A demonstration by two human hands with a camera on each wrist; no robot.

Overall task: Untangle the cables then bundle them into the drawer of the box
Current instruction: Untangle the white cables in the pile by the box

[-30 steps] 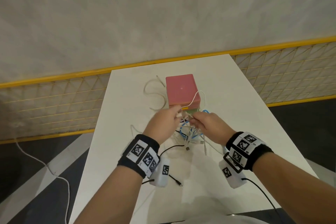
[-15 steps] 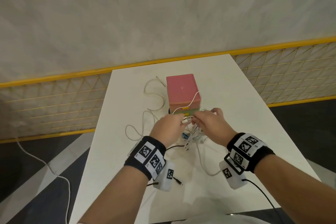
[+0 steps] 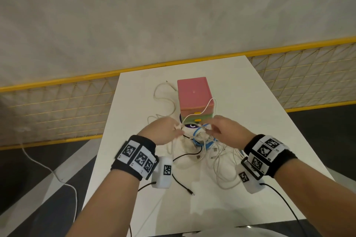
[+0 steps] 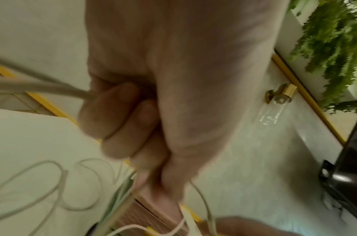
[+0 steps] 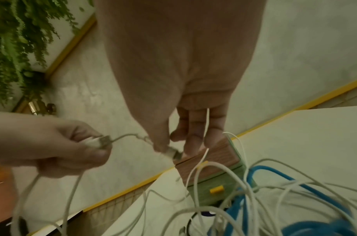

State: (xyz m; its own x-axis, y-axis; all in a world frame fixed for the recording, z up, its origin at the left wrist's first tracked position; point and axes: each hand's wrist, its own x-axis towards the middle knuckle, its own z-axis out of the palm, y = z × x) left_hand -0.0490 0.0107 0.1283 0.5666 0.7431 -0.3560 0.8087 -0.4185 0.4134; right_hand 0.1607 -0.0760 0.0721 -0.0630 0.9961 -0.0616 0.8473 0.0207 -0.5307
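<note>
Nearest to me, at 6 o'clock on the white tabletop [image 3: 269, 102], a thin black lead [image 3: 183, 185] trails toward my edge with its plug end lying loose. Just beyond it sprawl the white cables [image 3: 221, 161], looping across one another, and on their far side a blue cable [image 3: 200, 140] is coiled in among them so that white and blue strands cross in one knot.

Over that knot I hold both hands up off the surface. My left hand [image 3: 163, 131], at about 11 o'clock of the heap, has its fingers curled in and grips a white cable plug [image 5: 102, 141] between thumb and fingers, with cable running out of the fist on both sides. My right hand [image 3: 225, 129], at about 1 o'clock of the heap, pinches a second plug [image 5: 174, 154] between thumb and forefinger, the other fingers hanging loosely straight behind it. A short kinked stretch of white cable runs between the two plugs, and the hands are near each other but apart.

Farther out at 12 o'clock, just beyond my fingers, stands the box [image 3: 194, 92], pink on top, with a green drawer [image 3: 204, 116] low on its front carrying a yellow handle; I cannot tell whether it is pulled out at all. A thin white strand arches over the box's near right corner. To the box's left, at 10 o'clock, one more white cable [image 3: 163, 100] snakes alone across the tabletop, its plug end near the far edge
</note>
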